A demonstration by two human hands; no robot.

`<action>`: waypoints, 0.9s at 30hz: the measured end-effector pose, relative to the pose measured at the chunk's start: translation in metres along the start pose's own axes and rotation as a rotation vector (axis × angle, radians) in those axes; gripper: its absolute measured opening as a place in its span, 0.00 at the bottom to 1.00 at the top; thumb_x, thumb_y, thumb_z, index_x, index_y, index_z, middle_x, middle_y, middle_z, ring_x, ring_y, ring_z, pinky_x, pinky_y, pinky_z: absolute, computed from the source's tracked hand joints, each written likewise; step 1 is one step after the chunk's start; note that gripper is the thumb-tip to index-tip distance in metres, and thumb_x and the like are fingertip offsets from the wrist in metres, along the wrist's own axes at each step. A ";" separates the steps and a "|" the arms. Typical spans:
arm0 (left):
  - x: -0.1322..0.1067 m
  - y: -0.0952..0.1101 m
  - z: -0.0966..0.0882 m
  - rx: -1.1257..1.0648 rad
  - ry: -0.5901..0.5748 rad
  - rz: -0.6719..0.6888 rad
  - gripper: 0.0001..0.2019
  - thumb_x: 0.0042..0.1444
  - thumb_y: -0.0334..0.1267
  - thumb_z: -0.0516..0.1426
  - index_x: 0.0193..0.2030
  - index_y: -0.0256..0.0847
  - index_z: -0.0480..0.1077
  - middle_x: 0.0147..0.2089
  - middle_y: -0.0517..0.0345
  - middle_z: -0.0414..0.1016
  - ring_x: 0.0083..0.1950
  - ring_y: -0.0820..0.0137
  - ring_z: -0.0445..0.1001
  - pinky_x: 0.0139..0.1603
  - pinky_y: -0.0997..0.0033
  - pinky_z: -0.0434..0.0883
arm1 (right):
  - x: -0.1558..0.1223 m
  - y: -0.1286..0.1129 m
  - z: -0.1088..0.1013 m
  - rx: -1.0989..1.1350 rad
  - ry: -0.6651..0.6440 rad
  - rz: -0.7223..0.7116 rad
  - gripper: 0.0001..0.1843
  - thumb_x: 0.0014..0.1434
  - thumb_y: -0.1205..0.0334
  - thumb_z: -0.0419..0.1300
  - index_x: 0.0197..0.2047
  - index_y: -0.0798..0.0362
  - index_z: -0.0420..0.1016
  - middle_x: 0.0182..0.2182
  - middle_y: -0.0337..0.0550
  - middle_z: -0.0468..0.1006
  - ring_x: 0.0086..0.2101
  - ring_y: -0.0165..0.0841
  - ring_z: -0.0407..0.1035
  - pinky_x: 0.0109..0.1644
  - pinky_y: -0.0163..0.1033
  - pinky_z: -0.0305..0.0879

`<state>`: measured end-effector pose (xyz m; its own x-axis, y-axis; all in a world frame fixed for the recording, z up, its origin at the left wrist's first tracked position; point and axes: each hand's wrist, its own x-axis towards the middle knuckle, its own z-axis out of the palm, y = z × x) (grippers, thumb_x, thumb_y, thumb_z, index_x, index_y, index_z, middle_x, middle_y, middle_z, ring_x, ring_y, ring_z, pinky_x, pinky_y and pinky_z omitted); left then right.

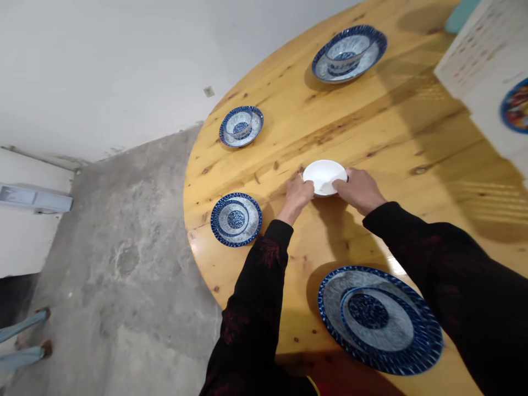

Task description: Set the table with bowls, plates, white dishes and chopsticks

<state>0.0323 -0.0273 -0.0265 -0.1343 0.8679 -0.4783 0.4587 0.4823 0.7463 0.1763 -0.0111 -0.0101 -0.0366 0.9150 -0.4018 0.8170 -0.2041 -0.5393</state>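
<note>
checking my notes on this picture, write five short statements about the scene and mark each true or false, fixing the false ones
1. The left hand and right hand both hold the white dish. True.
2. The white dish is stacked on a blue plate. False: it is held apart from the blue plates.
3. Four blue plates show on the table. True.
4. The sleeves on both arms are white. False: the sleeves are black with dark red patterning.
5. Someone's legs show at the lower left of the picture. True.
</note>
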 end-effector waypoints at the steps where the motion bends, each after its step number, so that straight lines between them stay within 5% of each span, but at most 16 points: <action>1: -0.003 0.002 0.000 0.039 0.016 0.007 0.21 0.68 0.35 0.49 0.65 0.37 0.68 0.64 0.39 0.75 0.67 0.53 0.69 0.68 0.54 0.66 | -0.001 0.002 -0.001 -0.016 0.004 -0.013 0.23 0.65 0.63 0.53 0.56 0.69 0.76 0.45 0.66 0.78 0.41 0.44 0.68 0.47 0.42 0.63; 7: -0.027 0.014 -0.006 0.256 0.201 0.170 0.23 0.72 0.39 0.45 0.69 0.36 0.66 0.63 0.39 0.75 0.69 0.54 0.65 0.69 0.60 0.63 | -0.005 0.010 -0.001 -0.087 0.169 -0.118 0.27 0.64 0.62 0.53 0.61 0.64 0.77 0.43 0.62 0.81 0.46 0.49 0.70 0.48 0.45 0.63; 15: -0.029 0.018 -0.011 0.327 0.177 0.154 0.21 0.70 0.33 0.46 0.63 0.40 0.72 0.57 0.44 0.79 0.62 0.54 0.70 0.61 0.62 0.67 | -0.010 0.000 -0.011 -0.058 0.162 -0.066 0.27 0.61 0.65 0.54 0.60 0.61 0.80 0.41 0.59 0.82 0.42 0.46 0.72 0.43 0.43 0.61; 27: -0.026 0.017 -0.011 0.370 0.181 0.166 0.18 0.69 0.32 0.47 0.57 0.40 0.75 0.53 0.42 0.80 0.59 0.55 0.73 0.56 0.63 0.68 | -0.017 -0.008 -0.019 -0.079 0.114 -0.047 0.26 0.63 0.68 0.53 0.61 0.61 0.79 0.45 0.60 0.82 0.50 0.49 0.73 0.50 0.45 0.62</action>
<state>0.0344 -0.0403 0.0037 -0.1685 0.9528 -0.2526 0.7661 0.2879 0.5746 0.1814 -0.0180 0.0148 -0.0136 0.9575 -0.2881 0.8587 -0.1365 -0.4940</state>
